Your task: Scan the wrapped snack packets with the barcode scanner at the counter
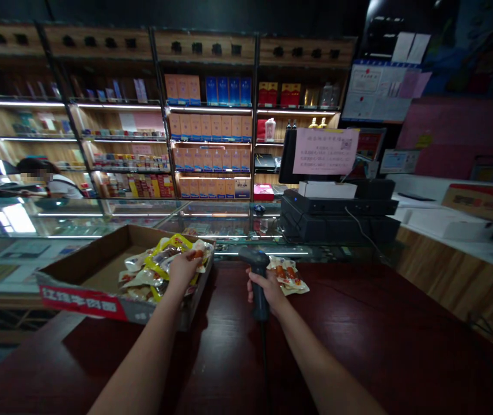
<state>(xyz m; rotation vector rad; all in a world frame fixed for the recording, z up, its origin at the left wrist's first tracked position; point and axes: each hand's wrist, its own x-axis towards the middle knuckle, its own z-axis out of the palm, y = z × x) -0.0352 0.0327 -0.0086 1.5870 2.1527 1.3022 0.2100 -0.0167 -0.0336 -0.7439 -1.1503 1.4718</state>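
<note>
On the dark red counter (359, 323), near its far edge, an open cardboard box (82, 259) sits at the left, with a red printed strip along its near wall. It contains a loose pile of snack packets (143, 276) in yellow, white and orange wrappers, heaped toward the right corner. The left hand (182, 266) reaches into that corner from the near side, palm down, with its fingers closed on the top packet (198, 252) of the pile. The right hand (268, 291) is just right of the box and is clenched around the handle of a barcode scanner (255, 260). The scanner is held upright with its head pointing away from the person, and its cable (264, 351) runs back along the counter between the two forearms. A single packet (290, 275) lies flat on the counter, just beyond the right hand and beside the scanner, outside the box. Behind it, a black register unit (337, 216) stands on a glass display case (99, 222), with a pink notice (325, 151) fixed to the back of the register's screen. Lit wall shelves (209, 127) carry rows of orange, blue and red cartons. Another person (56, 184) is visible at the far left behind the glass case, well apart from both hands.
</note>
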